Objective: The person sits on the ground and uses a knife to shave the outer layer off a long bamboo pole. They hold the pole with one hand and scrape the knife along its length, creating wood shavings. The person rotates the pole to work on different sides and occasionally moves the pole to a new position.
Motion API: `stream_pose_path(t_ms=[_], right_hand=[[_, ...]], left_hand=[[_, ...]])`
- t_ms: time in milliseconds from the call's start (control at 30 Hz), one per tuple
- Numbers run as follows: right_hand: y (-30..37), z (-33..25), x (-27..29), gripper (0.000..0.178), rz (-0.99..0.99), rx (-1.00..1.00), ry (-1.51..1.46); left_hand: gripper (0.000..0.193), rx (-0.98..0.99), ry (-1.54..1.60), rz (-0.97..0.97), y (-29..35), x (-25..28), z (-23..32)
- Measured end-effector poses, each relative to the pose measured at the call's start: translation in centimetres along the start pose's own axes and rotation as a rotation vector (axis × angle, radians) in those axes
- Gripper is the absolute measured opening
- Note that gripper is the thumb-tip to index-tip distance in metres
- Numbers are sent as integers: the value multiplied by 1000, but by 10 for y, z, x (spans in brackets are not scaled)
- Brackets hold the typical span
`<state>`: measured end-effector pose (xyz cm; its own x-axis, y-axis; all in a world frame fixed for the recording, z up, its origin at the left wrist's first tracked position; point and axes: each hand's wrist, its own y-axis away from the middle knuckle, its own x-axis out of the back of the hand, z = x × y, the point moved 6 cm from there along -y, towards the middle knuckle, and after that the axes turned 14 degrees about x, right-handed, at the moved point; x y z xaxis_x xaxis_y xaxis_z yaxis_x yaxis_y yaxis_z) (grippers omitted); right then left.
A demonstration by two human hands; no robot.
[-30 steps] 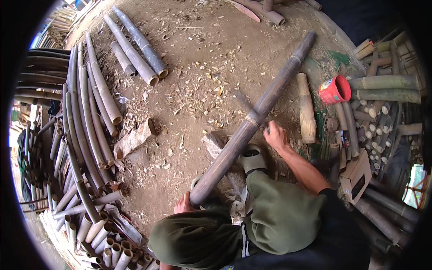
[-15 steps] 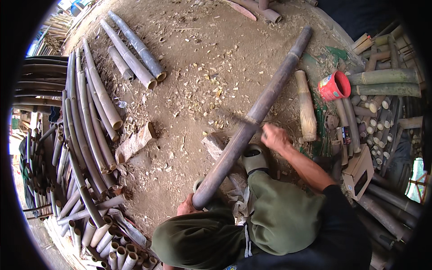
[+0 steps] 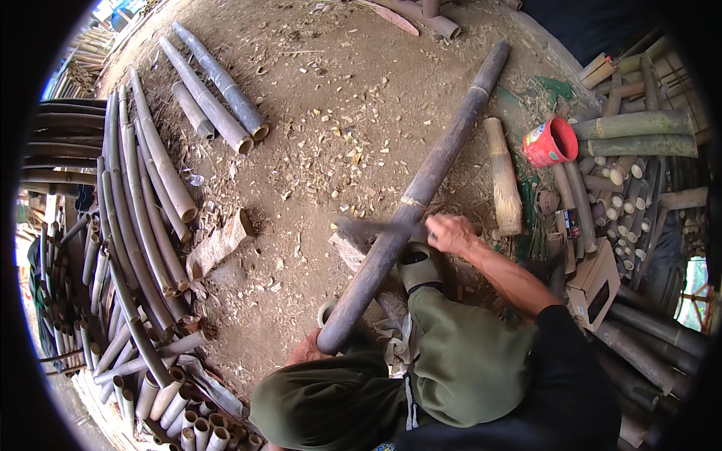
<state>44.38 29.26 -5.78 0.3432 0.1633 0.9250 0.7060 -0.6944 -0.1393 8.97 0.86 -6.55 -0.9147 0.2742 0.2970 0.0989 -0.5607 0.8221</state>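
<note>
A long, dark bamboo pole (image 3: 444,155) slants from my knees toward the far right, with a pale ring at a joint midway along it. My left hand (image 3: 304,349), partly hidden by my knee, closes on the pole's near end. My right hand (image 3: 451,234) is wrapped round the handle of a machete-like blade (image 3: 359,227), smeared by motion. This blade lies across the upper side of the pole, just nearer to me than the ringed joint. A pale wood block (image 3: 348,252) sits beside the pole, partly hidden by it and the blade.
Bamboo poles (image 3: 154,218) are stacked at the left, with cut tubes (image 3: 177,410) below. Thicker poles (image 3: 207,94) lie at the far left. On the right are a short bamboo piece (image 3: 502,180), a red bucket (image 3: 543,146) and a cardboard box (image 3: 594,284). Chips litter the ground.
My right hand has drawn slightly left and toward me, and the blade has come down from the ringed joint to a nearer stretch of pole. My left hand keeps its hold.
</note>
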Motion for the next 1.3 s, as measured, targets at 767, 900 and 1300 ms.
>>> stream_pose_path(t_ms=[767, 900, 1300], right_hand=[[8, 8, -12, 32, 85, 55, 7], [20, 97, 21, 32, 120, -715, 32], [107, 72, 53, 33, 379, -739, -311]], left_hand=[[65, 95, -352, 129, 10, 16, 14], [65, 108, -380, 172, 10, 21, 6], [63, -131, -706, 637, 35, 39, -51]])
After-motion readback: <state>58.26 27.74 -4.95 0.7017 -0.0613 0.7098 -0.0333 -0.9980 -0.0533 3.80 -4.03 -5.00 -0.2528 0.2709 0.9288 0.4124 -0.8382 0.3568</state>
